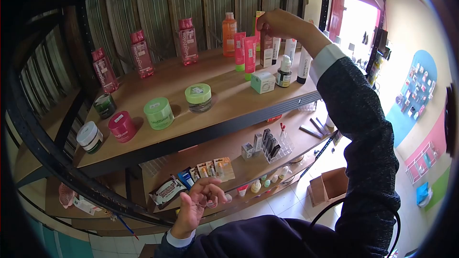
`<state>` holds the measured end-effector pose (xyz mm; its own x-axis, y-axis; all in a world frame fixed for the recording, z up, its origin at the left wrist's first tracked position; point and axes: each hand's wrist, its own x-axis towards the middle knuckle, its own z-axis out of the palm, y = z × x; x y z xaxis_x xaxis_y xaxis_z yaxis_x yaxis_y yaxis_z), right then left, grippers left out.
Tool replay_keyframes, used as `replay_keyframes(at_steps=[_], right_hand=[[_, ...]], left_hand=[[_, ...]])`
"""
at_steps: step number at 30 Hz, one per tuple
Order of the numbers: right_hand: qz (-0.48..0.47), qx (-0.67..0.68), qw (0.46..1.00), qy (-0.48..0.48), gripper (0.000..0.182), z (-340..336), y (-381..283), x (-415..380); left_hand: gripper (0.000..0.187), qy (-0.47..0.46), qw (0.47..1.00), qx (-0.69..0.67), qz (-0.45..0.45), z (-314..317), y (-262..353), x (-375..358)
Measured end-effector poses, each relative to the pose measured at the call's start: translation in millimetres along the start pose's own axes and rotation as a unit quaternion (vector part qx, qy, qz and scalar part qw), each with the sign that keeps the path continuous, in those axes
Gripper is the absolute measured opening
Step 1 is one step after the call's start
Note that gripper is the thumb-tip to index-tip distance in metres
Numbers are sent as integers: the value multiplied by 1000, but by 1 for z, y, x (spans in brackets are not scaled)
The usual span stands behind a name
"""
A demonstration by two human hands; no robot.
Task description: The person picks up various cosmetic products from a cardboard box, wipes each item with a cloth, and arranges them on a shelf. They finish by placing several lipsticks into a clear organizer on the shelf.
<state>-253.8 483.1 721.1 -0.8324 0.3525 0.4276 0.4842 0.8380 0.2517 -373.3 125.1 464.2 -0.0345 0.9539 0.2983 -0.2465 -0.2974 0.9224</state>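
Observation:
My right hand reaches over the upper shelf, its fingers closed on the top of a tall brownish-pink carton. Beside that carton stand two pink-and-green tubes, an orange bottle and a white tube with a black cap. In front of it are a small mint-and-white box and a dark pump bottle with a white top. My left hand hangs low before the lower shelf, palm up, fingers loosely bent and apart, with nothing in it.
Pink bottles line the back of the upper shelf; lidded jars stand along its front. Lipsticks in a clear stand and a chocolate-labelled packet sit below. A cardboard box is on the floor. Black metal posts frame the shelves.

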Motion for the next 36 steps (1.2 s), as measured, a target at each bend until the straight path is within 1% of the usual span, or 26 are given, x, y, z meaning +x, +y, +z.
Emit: replay_keyframes(at_steps=[2,4,5,7,11,15,17,19,26,35,36], right_hand=[[4,15,1000,-5,25,3,2,1],[7,-3,999,-39,26,1,-2,0],[8,-2,999,-39,26,0,-4,-1],[52,-5,998,-47,27,-5,-13,-8],[57,1,997,-56,32,5,-2,-4],[44,24,997,-56,32,10,5,-2],[41,24,997,-56,32,8,3,-3],[58,26,996,-56,32,7,0,-4],[38,11,997,-59,30,7,2,-3],[36,29,998,-43,35,9,10,-2],[5,28,999,-28,34,7,13,-1]], left_hand=[[84,47,999,-13,3,3,1,-2],[84,51,999,-15,4,0,-2,-3],[84,56,998,-17,6,0,-2,-3],[84,55,998,-11,6,0,-1,-3],[87,35,999,-4,4,-1,-1,-3],[87,38,999,4,5,0,-1,-4],[82,65,998,-2,13,4,0,-4],[82,67,998,0,13,5,0,-4],[83,72,997,0,18,7,-1,-6],[84,79,997,5,17,9,-1,-11],[84,82,996,4,16,9,-2,-11]])
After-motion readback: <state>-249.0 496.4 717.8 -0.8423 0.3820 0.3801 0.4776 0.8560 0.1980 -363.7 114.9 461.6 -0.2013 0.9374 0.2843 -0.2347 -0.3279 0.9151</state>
